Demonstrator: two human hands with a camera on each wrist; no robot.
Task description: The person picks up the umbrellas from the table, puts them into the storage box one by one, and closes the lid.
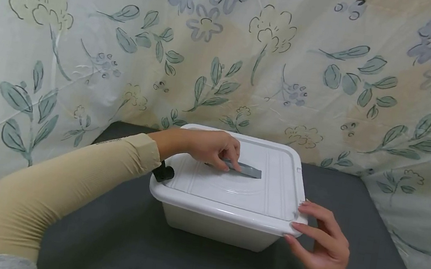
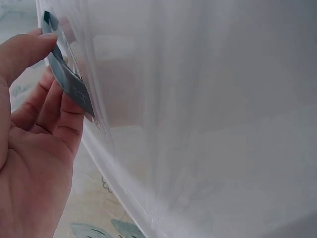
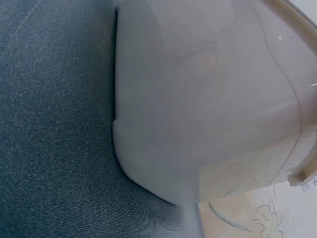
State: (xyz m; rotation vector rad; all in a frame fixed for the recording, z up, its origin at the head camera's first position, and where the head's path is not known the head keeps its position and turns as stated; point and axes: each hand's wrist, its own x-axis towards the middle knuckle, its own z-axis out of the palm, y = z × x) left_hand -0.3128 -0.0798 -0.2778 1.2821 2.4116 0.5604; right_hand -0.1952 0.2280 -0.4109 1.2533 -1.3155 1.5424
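Observation:
A white plastic storage box point(image 1: 221, 233) stands on the dark surface, its white lid point(image 1: 196, 180) seated on top. My left hand point(image 1: 213, 148) reaches across the lid and pinches the grey handle point(image 1: 251, 171) at its middle. The left wrist view has the thumb on one side of that strip and curled fingers on the other. At the lid's near right corner, my right hand point(image 1: 326, 244) grips the rim, fingertips on top and thumb at the lower edge. The right wrist view shows the box's side wall point(image 3: 198, 109) but not the hand.
Dark grey cloth point(image 1: 116, 240) covers the surface under the box. Floral fabric point(image 1: 226, 61) hangs behind and at both sides. A black wrist strap piece point(image 1: 164, 172) on the left arm hangs over the lid's left edge.

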